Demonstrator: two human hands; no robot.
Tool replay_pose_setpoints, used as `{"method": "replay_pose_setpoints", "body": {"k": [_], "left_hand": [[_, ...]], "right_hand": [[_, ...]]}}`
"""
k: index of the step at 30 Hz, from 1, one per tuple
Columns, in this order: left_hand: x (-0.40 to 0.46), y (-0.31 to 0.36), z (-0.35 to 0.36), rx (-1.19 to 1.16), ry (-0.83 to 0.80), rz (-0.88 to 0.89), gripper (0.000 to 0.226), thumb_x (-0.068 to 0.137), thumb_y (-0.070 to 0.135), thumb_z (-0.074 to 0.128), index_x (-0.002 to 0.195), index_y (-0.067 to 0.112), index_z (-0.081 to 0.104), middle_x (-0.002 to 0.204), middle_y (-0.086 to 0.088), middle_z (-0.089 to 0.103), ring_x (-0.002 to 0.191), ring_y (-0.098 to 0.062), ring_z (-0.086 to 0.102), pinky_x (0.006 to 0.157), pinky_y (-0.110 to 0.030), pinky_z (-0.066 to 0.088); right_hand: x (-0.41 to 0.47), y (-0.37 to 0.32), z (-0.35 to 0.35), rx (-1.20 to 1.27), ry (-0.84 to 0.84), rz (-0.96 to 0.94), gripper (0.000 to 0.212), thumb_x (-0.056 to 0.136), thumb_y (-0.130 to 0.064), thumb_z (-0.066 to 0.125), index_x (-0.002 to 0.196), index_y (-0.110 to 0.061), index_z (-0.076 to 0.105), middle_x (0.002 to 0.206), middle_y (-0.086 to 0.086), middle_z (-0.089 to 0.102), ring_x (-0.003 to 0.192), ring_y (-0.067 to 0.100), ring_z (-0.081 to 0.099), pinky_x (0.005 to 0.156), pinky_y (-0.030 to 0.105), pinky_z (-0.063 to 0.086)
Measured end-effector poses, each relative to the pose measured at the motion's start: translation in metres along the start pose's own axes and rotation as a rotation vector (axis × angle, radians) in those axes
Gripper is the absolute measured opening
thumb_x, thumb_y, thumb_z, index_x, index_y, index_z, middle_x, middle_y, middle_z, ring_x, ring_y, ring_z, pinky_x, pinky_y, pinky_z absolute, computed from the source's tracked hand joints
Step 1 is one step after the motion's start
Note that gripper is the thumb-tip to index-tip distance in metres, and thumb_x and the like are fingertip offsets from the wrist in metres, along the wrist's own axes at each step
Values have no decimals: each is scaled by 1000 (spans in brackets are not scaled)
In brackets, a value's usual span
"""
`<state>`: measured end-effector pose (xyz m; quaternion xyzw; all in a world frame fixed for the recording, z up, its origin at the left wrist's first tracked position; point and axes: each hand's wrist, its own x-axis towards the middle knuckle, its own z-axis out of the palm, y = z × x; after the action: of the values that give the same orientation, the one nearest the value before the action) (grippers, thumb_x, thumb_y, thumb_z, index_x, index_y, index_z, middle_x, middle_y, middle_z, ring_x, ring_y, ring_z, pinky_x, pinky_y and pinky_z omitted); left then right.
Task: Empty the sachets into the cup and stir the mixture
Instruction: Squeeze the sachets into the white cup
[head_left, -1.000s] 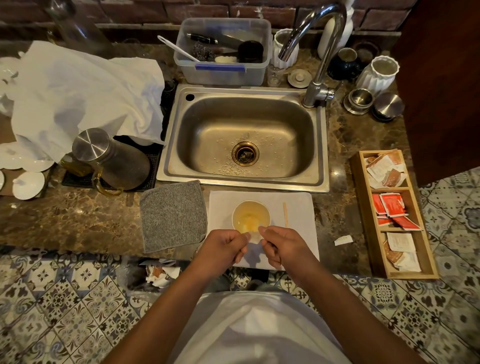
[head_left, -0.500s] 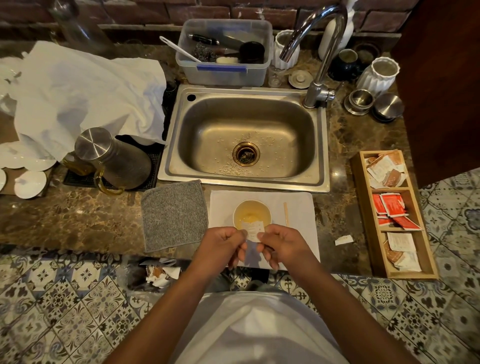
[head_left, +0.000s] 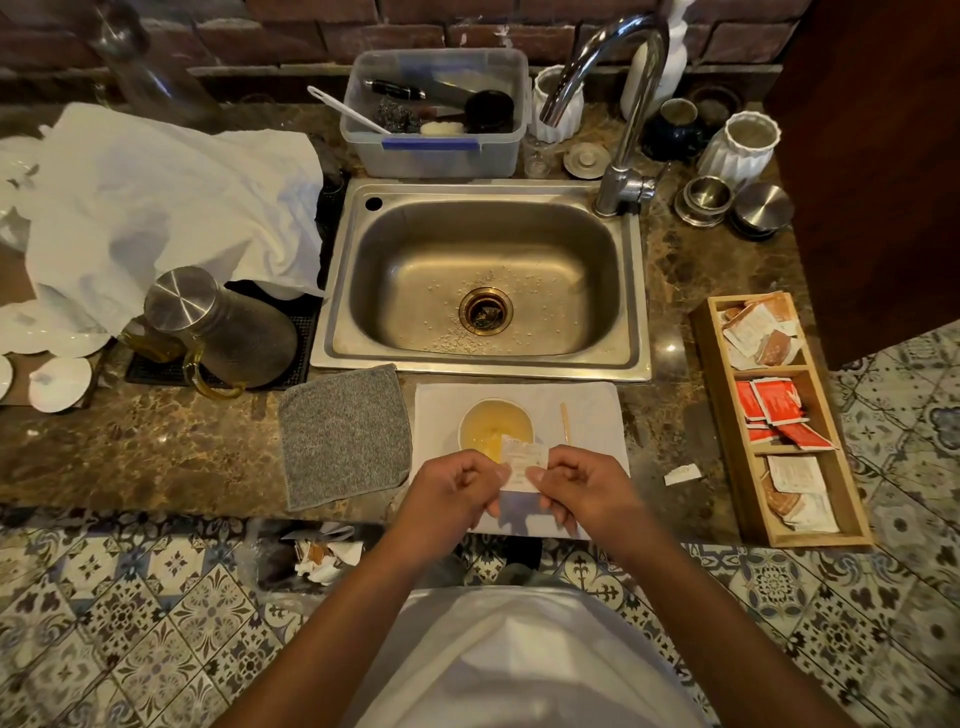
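Note:
A white cup with yellowish liquid stands on a white mat at the counter's front edge. Just in front of the cup a small white sachet is held upright, its top edge over the cup's near rim. My left hand pinches its left side and my right hand pinches its right side. A thin wooden stir stick lies on the mat to the right of the cup.
A wooden box with white and red sachets sits at the right. A torn paper scrap lies beside it. A grey cloth lies left of the mat. Behind are the steel sink and a metal-lidded jug.
The sachet has risen from between my fingers and now stands visible in front of the cup. Both hands have stayed close together at the cup's near side.

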<state>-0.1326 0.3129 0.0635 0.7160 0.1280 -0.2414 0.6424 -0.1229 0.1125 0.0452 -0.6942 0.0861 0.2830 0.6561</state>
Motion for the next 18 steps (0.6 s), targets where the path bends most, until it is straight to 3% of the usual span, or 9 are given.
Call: {"method": "replay_pose_setpoints", "body": {"k": [3,6,9,13,16,18], "left_hand": [[1,0,12,47,-35,46,20,95,24,69,76,18,70,60,0,67,52,-19,46,51,-23,41],[5,0,28,119,-67,104,12,95,17,69,84,13,71,58,4,68,48,-3,53,54,-12,42],[11,3,50,198,-107,110,15,96,22,69,87,11,73,59,5,69,48,2,54,53,-10,40],[28,7,87,371,-164,156,19,95,32,67,84,18,74,62,4,73,50,2,59,54,-14,43],[50,6,117,519,-176,116,22,95,35,66,82,19,74,66,3,76,60,-11,69,64,-25,54],[64,2,135,565,-234,102,27,96,35,64,75,20,74,61,8,73,58,-15,71,63,-26,56]], "right_hand": [[-6,4,-12,-25,54,-39,19,95,-22,72,76,-24,71,61,2,69,48,11,55,44,24,45],[-15,11,-26,-17,122,-52,24,94,-27,72,73,-16,68,59,3,67,49,14,54,46,27,46],[-27,21,-40,27,182,11,34,96,-29,70,70,-8,64,56,1,64,48,14,52,48,28,45],[-46,34,-61,-62,285,50,40,99,-34,65,68,-9,62,52,0,60,46,10,51,50,27,45],[-54,46,-77,-98,397,91,41,100,-35,63,64,-14,62,53,-2,58,50,13,50,58,32,42],[-54,55,-89,-89,453,147,41,100,-37,63,69,-10,64,58,2,60,56,17,52,61,35,42]]}}
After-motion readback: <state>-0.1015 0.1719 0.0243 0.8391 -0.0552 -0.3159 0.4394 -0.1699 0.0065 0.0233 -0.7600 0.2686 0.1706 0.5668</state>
